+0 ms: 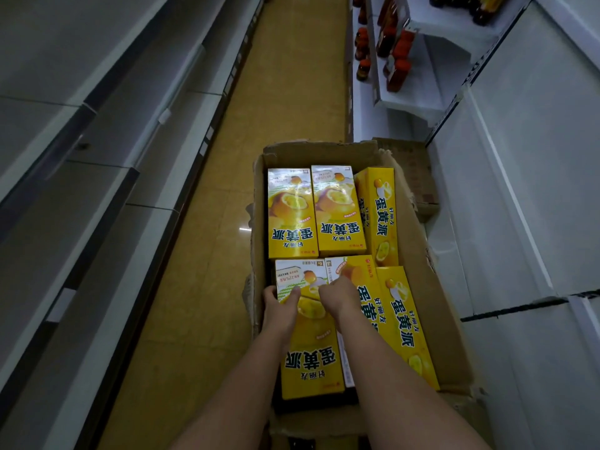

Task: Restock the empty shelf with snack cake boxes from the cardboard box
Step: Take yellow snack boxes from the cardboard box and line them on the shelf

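Note:
An open cardboard box sits on the aisle floor with several yellow snack cake boxes inside. Both hands are down in its near half. My left hand grips the left edge of the near-left snack cake box, thumb across its top face. My right hand has its fingers curled at that box's right edge, in the gap beside the neighbouring snack cake box. Two more boxes lie flat at the far end, and others stand on edge along the right side.
White shelves with bare boards rise on the right. Dark grey shelving runs along the left. Bottles with red caps stand on a far right shelf. A second cardboard carton lies behind the open box. Yellow floor stretches ahead.

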